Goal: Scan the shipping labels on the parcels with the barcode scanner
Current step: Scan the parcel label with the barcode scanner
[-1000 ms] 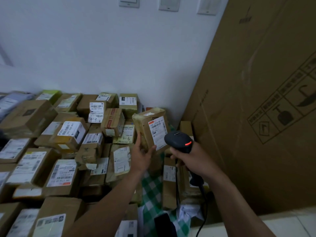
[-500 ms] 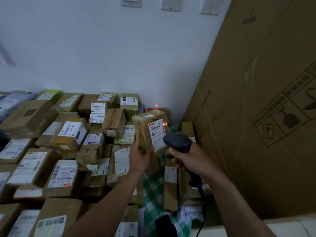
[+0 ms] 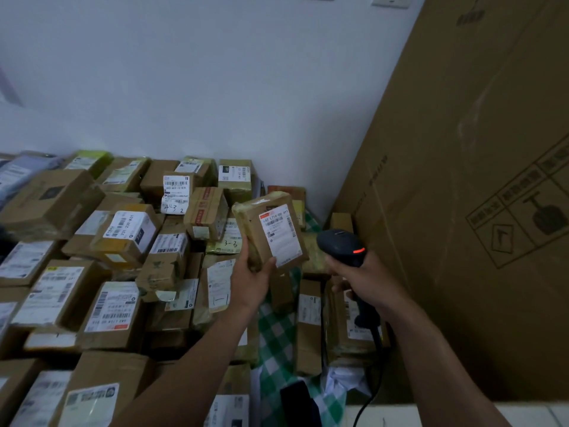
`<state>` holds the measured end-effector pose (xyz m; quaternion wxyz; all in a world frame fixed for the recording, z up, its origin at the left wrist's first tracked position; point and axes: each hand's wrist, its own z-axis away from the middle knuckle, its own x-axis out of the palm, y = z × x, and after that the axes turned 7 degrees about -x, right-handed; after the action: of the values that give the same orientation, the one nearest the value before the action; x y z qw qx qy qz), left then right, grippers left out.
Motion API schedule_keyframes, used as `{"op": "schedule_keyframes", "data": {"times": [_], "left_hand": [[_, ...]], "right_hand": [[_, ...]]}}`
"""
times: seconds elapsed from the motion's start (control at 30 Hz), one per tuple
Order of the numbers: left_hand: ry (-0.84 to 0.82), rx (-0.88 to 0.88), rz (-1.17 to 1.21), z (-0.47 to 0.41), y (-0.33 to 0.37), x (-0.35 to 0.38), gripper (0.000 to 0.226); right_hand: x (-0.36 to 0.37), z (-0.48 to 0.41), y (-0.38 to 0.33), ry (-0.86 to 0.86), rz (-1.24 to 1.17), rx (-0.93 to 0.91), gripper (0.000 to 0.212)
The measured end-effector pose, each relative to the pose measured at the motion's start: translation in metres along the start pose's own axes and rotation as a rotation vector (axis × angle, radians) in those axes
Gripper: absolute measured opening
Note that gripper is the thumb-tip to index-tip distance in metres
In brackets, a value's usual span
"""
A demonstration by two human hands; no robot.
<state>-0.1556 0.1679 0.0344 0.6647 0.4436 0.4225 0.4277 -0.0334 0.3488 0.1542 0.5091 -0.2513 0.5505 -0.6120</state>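
Your left hand (image 3: 252, 278) grips the small brown parcel (image 3: 261, 229) by its lower edge, raised above the parcel pile (image 3: 123, 235) and tilted so its shipping label (image 3: 281, 234) faces the barcode scanner (image 3: 340, 246) clasped just beside it in your right hand (image 3: 366, 278), red light (image 3: 358, 250) glowing.

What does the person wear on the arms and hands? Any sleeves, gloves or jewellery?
Nothing visible. The left hand and right hand are bare, without gloves or visible rings. The left forearm and right forearm are uncovered to the frame edge: no sleeve, watch or bracelet shows.
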Motion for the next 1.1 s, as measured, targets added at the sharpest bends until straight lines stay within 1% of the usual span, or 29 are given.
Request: {"op": "schedule_keyframes", "data": {"times": [0.17,0.33,0.4,0.5,0.53,0.57,0.6,0.63,0.7,0.73,0.77,0.8,0.83,0.87,0.9,0.93,0.97,1.07,1.1], "left_hand": [[-0.023,-0.067,-0.041,-0.011,-0.007,0.005,0.075],[-0.099,-0.190,0.039,-0.011,-0.007,0.020,0.066],[-0.152,-0.237,0.127,-0.003,-0.004,0.021,0.052],[-0.244,-0.295,0.320,0.006,-0.010,0.020,0.033],[-0.268,-0.291,0.361,0.009,-0.010,0.019,0.030],[-0.288,-0.282,0.377,0.008,-0.013,0.018,0.033],[-0.300,-0.280,0.368,0.008,-0.012,0.017,0.039],[-0.311,-0.264,0.356,0.007,-0.012,0.017,0.047],[-0.315,-0.237,0.303,0.004,-0.010,0.016,0.059],[-0.322,-0.247,0.281,0.002,-0.009,0.016,0.064],[-0.333,-0.244,0.251,-0.002,-0.014,0.017,0.064],[-0.346,-0.239,0.224,-0.003,-0.015,0.018,0.058],[-0.323,-0.245,0.219,-0.007,-0.019,0.022,0.050],[-0.262,-0.257,0.207,-0.011,-0.023,0.027,0.044],[-0.170,-0.270,0.136,-0.018,-0.029,0.033,0.042],[-0.103,-0.296,0.034,-0.023,-0.035,0.040,0.043],[-0.091,-0.320,-0.052,-0.029,-0.047,0.048,0.047],[-0.224,-0.299,-0.221,-0.040,-0.078,0.069,0.058],[-0.244,-0.317,-0.221,-0.045,-0.088,0.073,0.063]], "right_hand": [[-0.012,-0.009,0.017,0.059,-0.010,0.058,0.030],[-0.008,-0.016,0.034,0.054,0.032,0.087,0.040],[-0.006,-0.021,0.039,0.085,0.038,0.084,0.051],[0.000,-0.026,0.036,0.154,0.016,0.061,0.071],[0.000,-0.028,0.036,0.164,-0.030,0.052,0.079],[0.000,-0.032,0.038,0.167,-0.076,0.045,0.087],[0.000,-0.034,0.038,0.154,-0.110,0.038,0.091],[0.000,-0.034,0.036,0.131,-0.124,0.029,0.089],[0.000,-0.034,0.034,0.102,-0.135,0.010,0.072],[0.001,-0.037,0.035,0.118,-0.138,0.015,0.062],[0.002,-0.039,0.035,0.158,-0.148,0.027,0.054],[0.002,-0.041,0.037,0.206,-0.151,0.042,0.050],[0.002,-0.044,0.039,0.258,-0.158,0.051,0.049],[0.002,-0.047,0.041,0.304,-0.160,0.057,0.050],[0.001,-0.049,0.043,0.340,-0.163,0.058,0.053],[0.000,-0.051,0.045,0.366,-0.157,0.055,0.055],[0.000,-0.052,0.047,0.384,-0.147,0.057,0.057],[0.000,-0.054,0.053,0.421,-0.101,0.087,0.070],[0.000,-0.054,0.054,0.423,-0.084,0.086,0.073]]}}
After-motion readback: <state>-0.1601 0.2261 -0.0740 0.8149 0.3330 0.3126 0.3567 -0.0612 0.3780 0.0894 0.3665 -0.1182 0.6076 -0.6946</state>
